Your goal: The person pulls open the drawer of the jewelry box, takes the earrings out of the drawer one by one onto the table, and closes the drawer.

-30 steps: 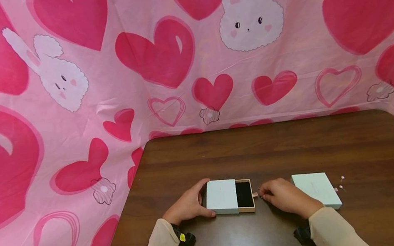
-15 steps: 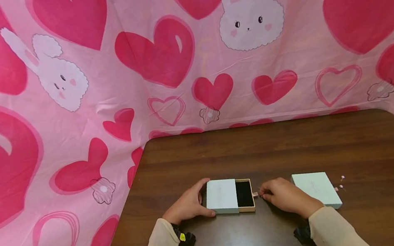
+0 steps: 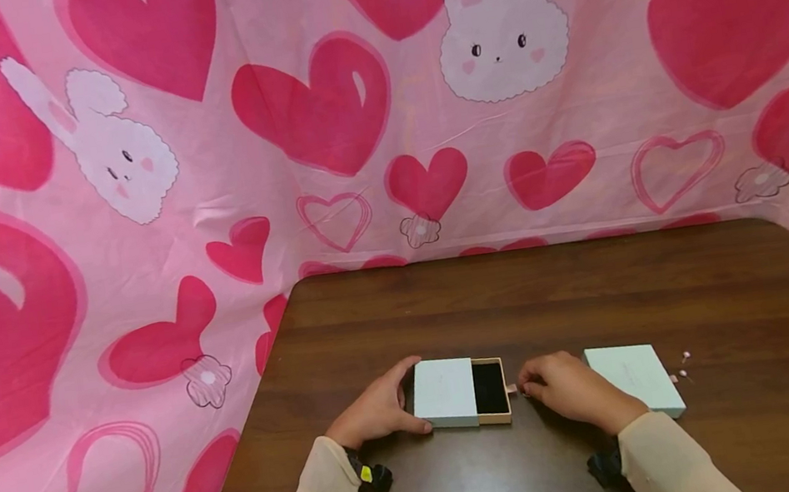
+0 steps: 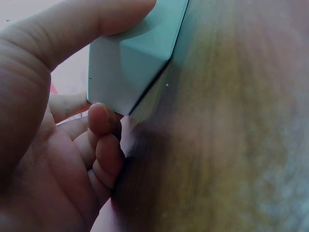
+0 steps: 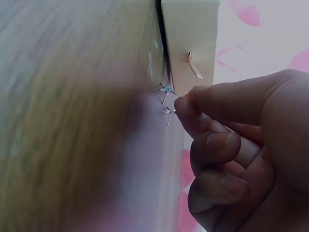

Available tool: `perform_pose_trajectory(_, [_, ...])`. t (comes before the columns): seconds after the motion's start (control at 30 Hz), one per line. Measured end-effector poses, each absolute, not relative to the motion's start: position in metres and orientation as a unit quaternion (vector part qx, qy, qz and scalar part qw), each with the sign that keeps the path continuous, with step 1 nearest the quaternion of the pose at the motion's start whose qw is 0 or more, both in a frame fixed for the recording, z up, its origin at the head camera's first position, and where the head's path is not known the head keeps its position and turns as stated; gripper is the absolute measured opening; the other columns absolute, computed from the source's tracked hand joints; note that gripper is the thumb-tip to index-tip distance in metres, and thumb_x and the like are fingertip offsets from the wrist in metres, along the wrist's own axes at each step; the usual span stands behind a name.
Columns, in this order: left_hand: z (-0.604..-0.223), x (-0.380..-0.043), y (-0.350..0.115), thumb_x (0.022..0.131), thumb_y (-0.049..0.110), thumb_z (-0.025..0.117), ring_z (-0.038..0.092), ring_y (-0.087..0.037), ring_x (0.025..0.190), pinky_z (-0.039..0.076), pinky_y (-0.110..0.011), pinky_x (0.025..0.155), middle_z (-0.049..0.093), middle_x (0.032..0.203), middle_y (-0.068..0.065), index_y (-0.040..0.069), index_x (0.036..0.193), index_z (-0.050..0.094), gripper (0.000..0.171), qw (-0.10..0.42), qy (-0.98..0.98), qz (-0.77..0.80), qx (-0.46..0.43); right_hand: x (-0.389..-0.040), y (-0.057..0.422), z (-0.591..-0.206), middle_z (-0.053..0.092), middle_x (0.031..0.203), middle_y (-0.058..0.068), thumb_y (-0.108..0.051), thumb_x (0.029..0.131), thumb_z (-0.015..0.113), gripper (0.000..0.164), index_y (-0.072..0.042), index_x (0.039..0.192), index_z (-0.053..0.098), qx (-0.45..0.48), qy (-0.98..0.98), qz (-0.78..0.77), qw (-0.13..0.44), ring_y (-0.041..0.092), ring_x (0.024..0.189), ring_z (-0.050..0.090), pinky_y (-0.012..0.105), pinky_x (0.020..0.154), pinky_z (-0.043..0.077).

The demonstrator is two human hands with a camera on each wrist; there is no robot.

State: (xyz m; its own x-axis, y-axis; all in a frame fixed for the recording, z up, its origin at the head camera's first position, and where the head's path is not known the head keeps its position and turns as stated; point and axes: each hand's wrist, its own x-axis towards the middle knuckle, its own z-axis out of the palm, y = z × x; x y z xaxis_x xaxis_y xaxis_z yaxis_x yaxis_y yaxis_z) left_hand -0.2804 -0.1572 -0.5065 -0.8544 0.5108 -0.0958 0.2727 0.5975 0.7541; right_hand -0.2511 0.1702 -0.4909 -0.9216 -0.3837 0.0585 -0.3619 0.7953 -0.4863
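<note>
A pale mint drawer box [image 3: 444, 393] lies on the table, its tray [image 3: 491, 390] partly slid out to the right, showing a black lining and a ribbon tab. My left hand [image 3: 381, 407] grips the box's left end between thumb and fingers; the left wrist view shows the box corner [image 4: 113, 79] there. Just right of the tab, my right hand [image 3: 570, 391] has thumb and forefinger tips together. In the right wrist view, they pinch a small silver star earring [image 5: 166, 90]. A second little star-like earring [image 5: 169, 111] shows just below it. My other right fingers are curled.
A second mint box [image 3: 635, 380], closed, lies on the wooden table [image 3: 523, 295] beyond my right wrist. Two small pale-headed studs [image 3: 686, 356] lie to its right. A pink heart-print cloth [image 3: 423, 124] hangs behind and left of the table.
My right fingers have shifted slightly, the knuckles rising a little, close by the tray's tab. My left hand and both boxes stay in place.
</note>
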Motion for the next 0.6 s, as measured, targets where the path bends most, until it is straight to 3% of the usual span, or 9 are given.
perform_pose_trajectory(0.47, [-0.5072,-0.2804,-0.1560,0.066,0.037,0.090,0.045,-0.018,0.112,0.040,-0.043,0.099,0.046,0.131,0.006,0.023,0.148,0.035,0.100,0.158,0.878,0.398,0.214,-0.2550,0.1657,-0.4951,0.064,0.081,-0.015,-0.018,0.087,0.074,0.003,-0.017,0.086,0.071,-0.218,0.936,-0.275,-0.026,0.005,0.075,0.058,0.034,0.071,0.050])
perform_pose_trajectory(0.6, [-0.5078,-0.2813,-0.1568,0.066,0.038,0.090,0.046,-0.018,0.108,0.043,-0.041,0.094,0.046,0.131,0.004,0.022,0.148,0.035,0.100,0.152,0.882,0.388,0.218,-0.2560,0.1643,-0.4961,0.064,0.082,-0.015,-0.018,0.088,0.073,0.004,-0.016,0.086,0.071,-0.222,0.936,-0.272,-0.024,0.005,0.075,0.059,0.033,0.071,0.050])
